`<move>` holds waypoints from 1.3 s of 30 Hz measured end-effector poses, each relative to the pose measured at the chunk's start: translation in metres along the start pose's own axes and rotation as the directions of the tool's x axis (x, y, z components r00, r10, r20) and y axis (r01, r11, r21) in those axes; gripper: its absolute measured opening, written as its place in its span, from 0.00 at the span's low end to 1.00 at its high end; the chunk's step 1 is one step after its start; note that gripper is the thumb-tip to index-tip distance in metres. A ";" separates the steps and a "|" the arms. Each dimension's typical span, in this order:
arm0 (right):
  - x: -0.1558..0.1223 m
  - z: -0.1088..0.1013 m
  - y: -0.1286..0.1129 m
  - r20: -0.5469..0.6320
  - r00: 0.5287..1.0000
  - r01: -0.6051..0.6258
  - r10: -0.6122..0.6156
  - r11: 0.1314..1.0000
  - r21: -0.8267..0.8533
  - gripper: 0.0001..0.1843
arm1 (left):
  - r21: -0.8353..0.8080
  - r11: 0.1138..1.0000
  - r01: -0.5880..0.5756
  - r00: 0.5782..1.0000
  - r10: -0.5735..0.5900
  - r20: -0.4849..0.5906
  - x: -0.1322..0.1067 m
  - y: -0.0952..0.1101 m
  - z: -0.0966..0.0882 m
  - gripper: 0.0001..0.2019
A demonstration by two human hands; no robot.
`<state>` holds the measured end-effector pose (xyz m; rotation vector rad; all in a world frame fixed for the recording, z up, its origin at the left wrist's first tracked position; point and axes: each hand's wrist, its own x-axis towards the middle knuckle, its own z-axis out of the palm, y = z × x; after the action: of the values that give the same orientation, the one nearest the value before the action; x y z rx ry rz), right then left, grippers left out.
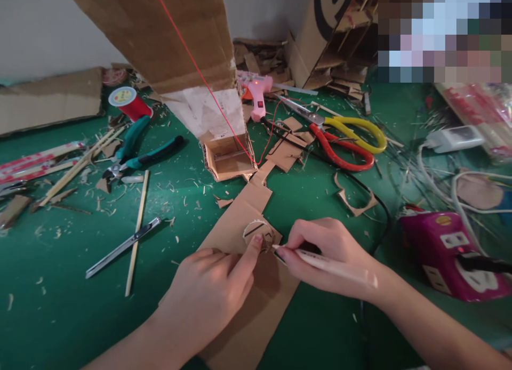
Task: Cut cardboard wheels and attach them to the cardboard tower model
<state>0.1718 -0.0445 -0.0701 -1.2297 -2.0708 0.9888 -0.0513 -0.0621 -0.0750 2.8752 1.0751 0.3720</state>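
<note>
A small round cardboard disc lies on a long strip of brown cardboard. My left hand presses the disc down with its outstretched index finger, the other fingers curled over the strip. Pinched in my right hand is a slim white pen, its tip at the disc's right edge. Beyond the strip stands a tall cardboard piece with an open box-like foot. A red thread runs down along it.
On the left are a utility knife, a wooden stick, green-handled pliers and a red thread spool. Scissors, a pink glue gun and a cardboard offcut lie beyond. A purple power block with cables stands right.
</note>
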 end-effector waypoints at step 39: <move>0.001 0.015 -0.001 0.095 0.950 0.311 -0.299 0.934 -0.172 0.11 | -0.016 1.000 0.018 0.999 -0.017 0.051 -0.003 -0.001 0.001 0.21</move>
<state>0.1596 -0.0486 -0.0780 -0.9283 -2.3615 0.7148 -0.0544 -0.0631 -0.0763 2.8429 1.0829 0.3033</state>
